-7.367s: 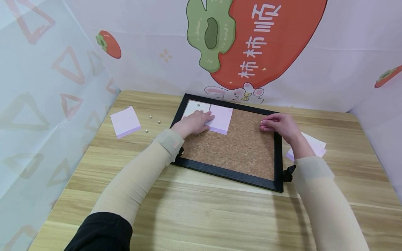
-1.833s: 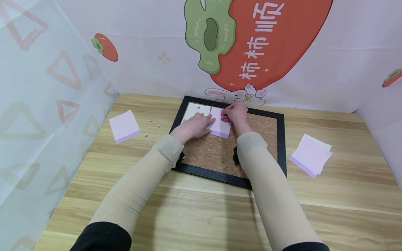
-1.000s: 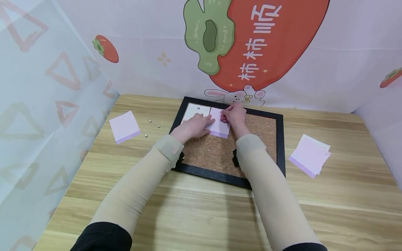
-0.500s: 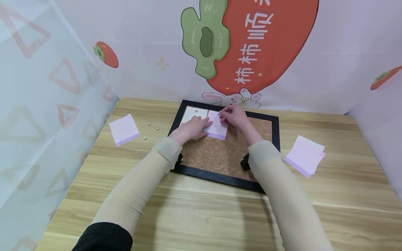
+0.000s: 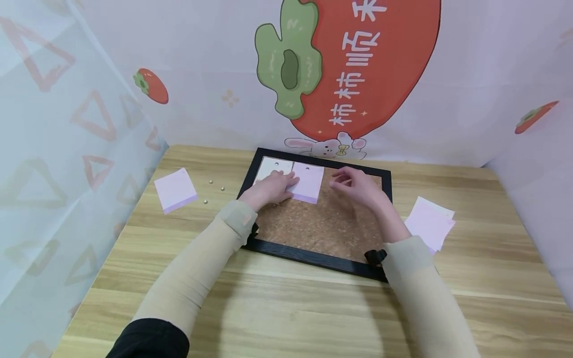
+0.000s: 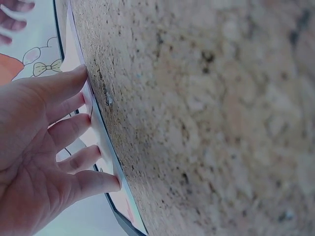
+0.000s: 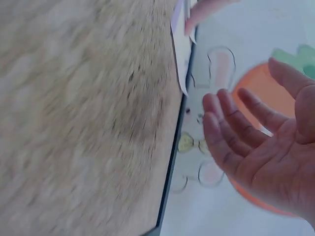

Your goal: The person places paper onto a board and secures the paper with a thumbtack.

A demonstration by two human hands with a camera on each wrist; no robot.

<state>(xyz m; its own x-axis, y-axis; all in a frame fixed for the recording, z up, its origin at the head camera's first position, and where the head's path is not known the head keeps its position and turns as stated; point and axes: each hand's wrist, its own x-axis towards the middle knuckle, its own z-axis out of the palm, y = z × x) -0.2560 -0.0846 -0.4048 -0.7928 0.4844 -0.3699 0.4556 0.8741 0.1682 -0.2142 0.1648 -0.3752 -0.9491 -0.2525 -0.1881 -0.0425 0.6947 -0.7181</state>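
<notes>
A cork board (image 5: 322, 223) in a black frame lies on the wooden table. At its upper left sit a white paper (image 5: 267, 166) and a purple sticky note (image 5: 308, 185), each with a small round pin near its top; the pin (image 5: 307, 168) on the purple note shows plainly. My left hand (image 5: 270, 189) presses both papers with spread fingers, fingertips on the paper edges in the left wrist view. My right hand (image 5: 358, 186) is above the cork right of the purple note, fingers loosely bent and holding nothing, as the right wrist view also shows.
Left of the board lie a purple note (image 5: 175, 190) and several loose round pins (image 5: 222, 189). To the right, overlapping white and purple notes (image 5: 429, 223) lie partly behind my right forearm. A printed cloth backdrop (image 5: 201, 114) rises behind the table.
My right hand came from the board's right side to the purple note's top, then drew away to the right, leaving a pin there. My left hand stays on the papers.
</notes>
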